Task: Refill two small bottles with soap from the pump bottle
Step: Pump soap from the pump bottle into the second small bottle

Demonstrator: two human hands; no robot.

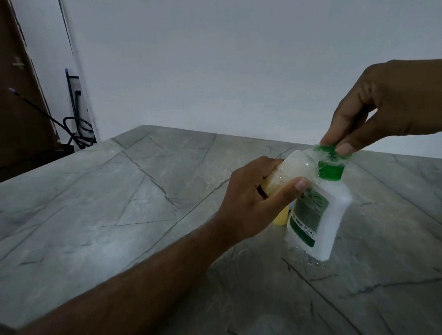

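A white plastic bottle with a green cap (320, 213) is standing on the grey marble-patterned table (115, 210), well clear of its edges. Its green label (310, 211) is too blurred to be read. A small clear foamy bottle (288, 173) is being gripped by the left hand (251, 201), tilted against the cap. The green flip lid (325, 151) is being pinched by the right hand (389, 104).

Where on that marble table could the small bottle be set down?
Bare marble table lies left of the left hand, back to the wall, and near the front edge. It is crowded around the white pump bottle, where both hands meet.

Home room: marble-look table (115, 197), plain wall (235, 52)
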